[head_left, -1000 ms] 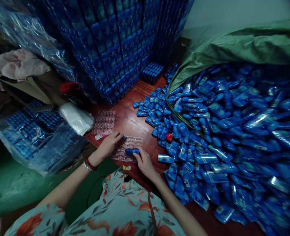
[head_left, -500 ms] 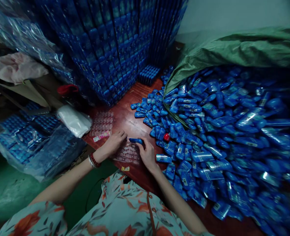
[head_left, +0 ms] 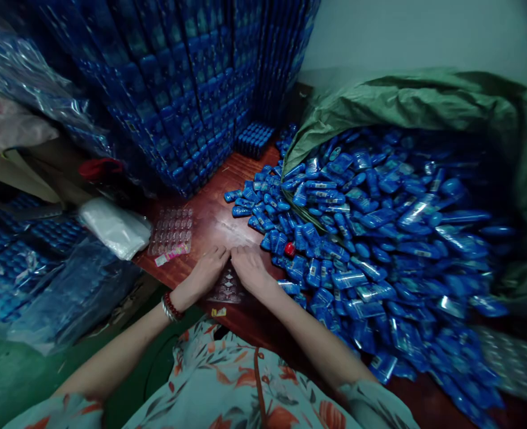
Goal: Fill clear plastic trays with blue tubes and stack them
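Note:
My left hand [head_left: 210, 269] and my right hand [head_left: 249, 271] meet over the far side of a clear plastic tray [head_left: 229, 289] with moulded cups. Both sets of fingers curl down, fingertips almost touching, and cover that part of the tray. Whatever lies beneath them is hidden; no blue bottle shows in either hand. Just right of my right hand begins a big heap of small blue bottles [head_left: 335, 256] with labels. One red cap [head_left: 290, 249] stands out at the heap's near left.
Another clear tray [head_left: 171, 229] lies left with a pink label strip [head_left: 173, 254]. White plastic bags [head_left: 115, 227] sit at the table's left edge. Tall stacks of blue bottles [head_left: 178, 89] rise behind. A green sack [head_left: 406, 98] spills the heap. A yellow scrap [head_left: 219, 312] lies at the front edge.
My right hand has moved left and down onto the tray, beside my left hand. The blue bottle it held is out of sight now. The view has shifted slightly right.

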